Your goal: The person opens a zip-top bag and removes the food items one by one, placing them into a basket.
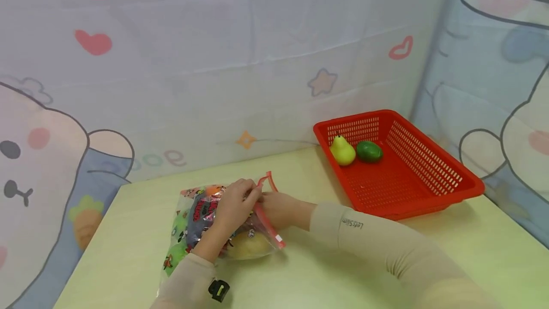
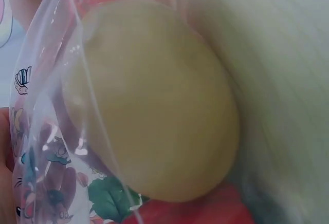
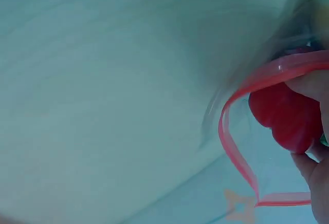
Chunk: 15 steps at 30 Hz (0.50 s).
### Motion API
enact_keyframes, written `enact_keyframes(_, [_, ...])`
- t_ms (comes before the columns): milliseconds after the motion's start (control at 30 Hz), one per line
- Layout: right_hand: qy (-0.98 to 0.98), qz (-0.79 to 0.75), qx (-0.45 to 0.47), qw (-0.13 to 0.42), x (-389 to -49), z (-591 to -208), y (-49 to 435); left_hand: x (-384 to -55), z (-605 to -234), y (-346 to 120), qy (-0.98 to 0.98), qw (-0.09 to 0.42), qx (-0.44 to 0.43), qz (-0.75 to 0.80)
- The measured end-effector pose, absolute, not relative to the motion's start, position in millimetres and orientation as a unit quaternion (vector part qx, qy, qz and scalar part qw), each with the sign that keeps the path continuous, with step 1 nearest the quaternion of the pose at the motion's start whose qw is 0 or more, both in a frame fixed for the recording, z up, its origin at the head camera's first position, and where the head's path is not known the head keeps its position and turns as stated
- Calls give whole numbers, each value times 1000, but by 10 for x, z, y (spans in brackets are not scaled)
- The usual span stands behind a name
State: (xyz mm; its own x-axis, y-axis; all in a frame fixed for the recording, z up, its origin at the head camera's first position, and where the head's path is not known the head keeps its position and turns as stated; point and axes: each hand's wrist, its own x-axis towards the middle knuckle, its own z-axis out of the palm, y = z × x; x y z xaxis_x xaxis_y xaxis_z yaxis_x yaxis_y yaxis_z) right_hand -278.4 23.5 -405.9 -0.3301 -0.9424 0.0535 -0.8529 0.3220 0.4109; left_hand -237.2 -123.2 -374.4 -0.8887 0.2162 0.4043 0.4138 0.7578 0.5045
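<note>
A clear printed zip bag (image 1: 201,218) lies on the table, its mouth facing right and edged by a red zip strip (image 1: 268,225). My left hand (image 1: 233,206) grips the upper edge of that mouth from above. Through the mouth reaches my right hand (image 1: 280,209), holding a red bell pepper (image 3: 288,116) with thumb and fingers, as the right wrist view shows. Inside the bag a tan, potato-like oval (image 2: 154,100) lies against the near side, and green round things (image 1: 177,254) sit at its left end. The plastic and my left hand partly hide the contents.
A red perforated basket (image 1: 429,204) stands on the table to the right. In it are a yellow-green pear (image 1: 343,151) and a dark green avocado-shaped thing (image 1: 369,151). A printed cloth backdrop (image 1: 206,85) rises behind the table.
</note>
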Motion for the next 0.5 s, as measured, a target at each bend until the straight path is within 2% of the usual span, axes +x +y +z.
enact_keyframes(133, [-861,-63,502,59,-2794,-4094,160,-2337,-3782,-1233,-921,166,-173,-307])
enact_keyframes(200, [-879,-44,474,36,-2797,-4084,144,-2337,-3780,-1238,-920,167,-175,-308])
enact_keyframes(333, [-875,-52,478,50,-2844,-4121,161,-2351,-3770,-1246,-921,163,-173,-310])
enact_keyframes(500, [-851,-55,511,106,-2924,-4214,267,-2355,-3755,-1253,-922,151,-162,-318])
